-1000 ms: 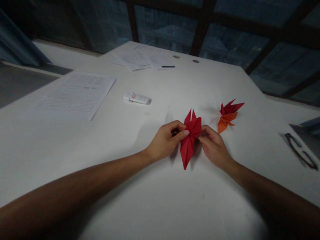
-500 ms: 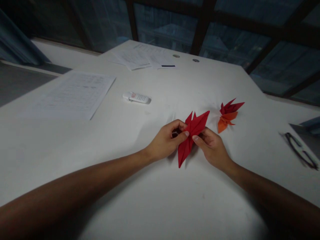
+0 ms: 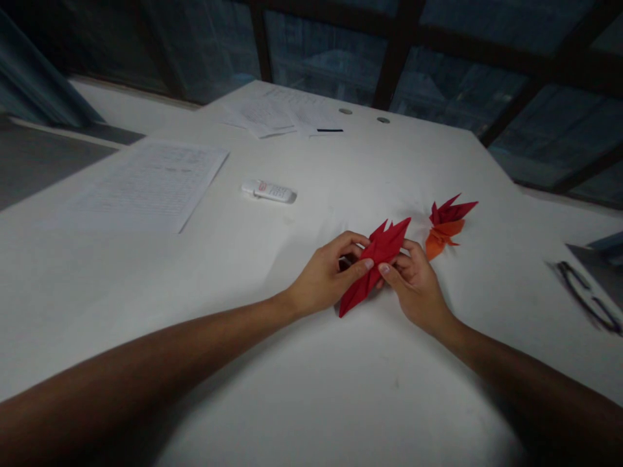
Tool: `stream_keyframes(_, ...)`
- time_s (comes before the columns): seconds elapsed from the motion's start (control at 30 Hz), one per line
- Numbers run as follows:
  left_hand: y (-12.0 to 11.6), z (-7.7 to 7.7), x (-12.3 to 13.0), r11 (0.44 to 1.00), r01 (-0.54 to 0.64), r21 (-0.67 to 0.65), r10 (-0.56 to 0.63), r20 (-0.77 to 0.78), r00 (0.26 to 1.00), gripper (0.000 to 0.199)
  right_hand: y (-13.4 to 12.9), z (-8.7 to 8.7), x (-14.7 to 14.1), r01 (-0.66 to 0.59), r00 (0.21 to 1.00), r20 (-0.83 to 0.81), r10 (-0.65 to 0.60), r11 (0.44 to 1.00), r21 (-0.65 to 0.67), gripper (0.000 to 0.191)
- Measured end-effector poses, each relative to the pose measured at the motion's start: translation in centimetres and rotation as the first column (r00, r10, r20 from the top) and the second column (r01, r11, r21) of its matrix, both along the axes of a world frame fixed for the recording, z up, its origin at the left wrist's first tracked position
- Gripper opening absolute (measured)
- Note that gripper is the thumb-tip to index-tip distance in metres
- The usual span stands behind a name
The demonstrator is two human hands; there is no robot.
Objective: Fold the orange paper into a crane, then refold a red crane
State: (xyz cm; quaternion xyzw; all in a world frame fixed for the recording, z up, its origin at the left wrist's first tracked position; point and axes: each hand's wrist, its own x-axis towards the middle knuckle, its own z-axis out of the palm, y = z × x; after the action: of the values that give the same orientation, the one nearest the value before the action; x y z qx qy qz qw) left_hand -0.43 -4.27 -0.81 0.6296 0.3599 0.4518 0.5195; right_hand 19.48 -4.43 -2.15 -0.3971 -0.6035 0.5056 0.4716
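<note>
A red folded origami paper piece point(image 3: 386, 245) with several pointed flaps is held between both hands just over the white table. My left hand point(image 3: 327, 272) pinches its left side, thumb on top near the middle and the fingers partly hidden behind. On the other side, my right hand point(image 3: 413, 282) grips it with the thumb on the front and fingers curled behind the paper. Beyond my right hand, a dark red origami piece point(image 3: 452, 212) lies against an orange origami piece point(image 3: 442, 235).
A white capped stick-like item point(image 3: 268, 191) with print lies ahead on the table point(image 3: 292, 402). Printed sheets point(image 3: 146, 185) are at the left, more papers point(image 3: 267, 117) at the back with a black pen-like strip point(image 3: 329, 130). Black-framed glasses point(image 3: 586, 295) rest at the right.
The red origami has turned slightly in my hands, its lower point swinging left and its flaps pressed closer together. My right fingers have come up further along its right edge.
</note>
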Motion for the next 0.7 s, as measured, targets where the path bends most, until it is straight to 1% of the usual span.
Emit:
stream_keyframes(0.1, -0.13, 0.38, 0.00, 1.000, -0.010, -0.026, 0.010, 0.006, 1.000, 0.026, -0.17, 0.06, -0.10, -0.003, 1.000, -0.019, 0.003, 1.000, -0.017, 0.039)
stream_keyframes(0.2, -0.21, 0.65, -0.12, 0.997, -0.046, -0.061, 0.047, 0.007, 0.999, 0.026, -0.31, 0.11, -0.19, 0.007, 0.999, -0.044, -0.008, 1.000, 0.000, 0.041)
stream_keyframes(0.27, -0.22, 0.72, -0.22, 0.996, -0.053, -0.078, 0.054, 0.009, 0.998, 0.033, -0.36, 0.11, -0.22, 0.012, 0.999, -0.044, -0.011, 1.000, 0.019, 0.041)
stream_keyframes(0.37, -0.27, 0.78, -0.33, 0.995, -0.019, -0.094, 0.021, 0.023, 1.000, 0.048, -0.39, 0.11, -0.25, 0.020, 0.999, -0.026, -0.019, 0.999, 0.036, 0.041)
stream_keyframes(0.47, -0.34, 0.81, -0.38, 0.998, 0.015, -0.066, -0.014, 0.013, 1.000, 0.055, -0.43, 0.09, -0.28, 0.032, 0.999, -0.037, -0.031, 0.999, 0.037, 0.043)
stream_keyframes(0.5, -0.36, 0.79, -0.39, 0.999, 0.025, -0.046, -0.025, 0.002, 1.000, 0.054, -0.44, 0.08, -0.27, 0.036, 0.998, -0.045, -0.035, 0.998, 0.041, 0.042)
stream_keyframes(0.57, -0.38, 0.69, -0.39, 0.999, 0.052, 0.008, -0.052, -0.030, 0.998, 0.047, -0.42, 0.02, -0.20, 0.051, 0.998, -0.050, -0.047, 0.997, 0.063, 0.037)
stream_keyframes(0.63, -0.39, 0.53, -0.38, 0.996, 0.067, 0.053, -0.064, -0.071, 0.995, 0.037, -0.36, -0.08, -0.08, 0.076, 0.997, -0.027, -0.074, 0.993, 0.092, 0.028)
stream_keyframes(0.7, -0.42, 0.36, -0.36, 0.996, 0.070, 0.063, -0.064, -0.100, 0.993, 0.033, -0.29, -0.20, 0.03, 0.097, 0.995, 0.010, -0.099, 0.990, 0.106, 0.022)
